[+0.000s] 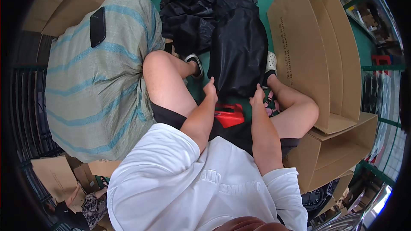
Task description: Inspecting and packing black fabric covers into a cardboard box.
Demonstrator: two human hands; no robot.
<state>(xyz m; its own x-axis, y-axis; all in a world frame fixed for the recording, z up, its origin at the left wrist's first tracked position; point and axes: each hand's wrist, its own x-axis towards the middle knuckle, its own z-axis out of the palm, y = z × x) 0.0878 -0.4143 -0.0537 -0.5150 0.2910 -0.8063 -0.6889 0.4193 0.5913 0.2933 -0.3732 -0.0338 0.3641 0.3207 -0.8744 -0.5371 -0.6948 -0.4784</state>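
Observation:
A long black piece of shiny, leather-like material [239,51] lies between my lower legs, its near end toward me. My left hand [209,90] is closed on the left corner of that near end. At the right corner my right hand [257,96] grips the edge in the same way, thumb pointing forward. The material hangs fairly smooth between both hands. Beyond it spreads a crumpled heap of black sheeting [192,6]; whether the two are joined I cannot tell. Below my hands, between my thighs, shows a red plastic object [230,116] with a handle-like opening.
On the left bulges a striped woven sack [81,98] with a black phone [97,27] on it. Open cardboard boxes [302,47] stand along my right. A pink strapped item [270,106] is by my right foot. Another person [81,209] is at the lower left.

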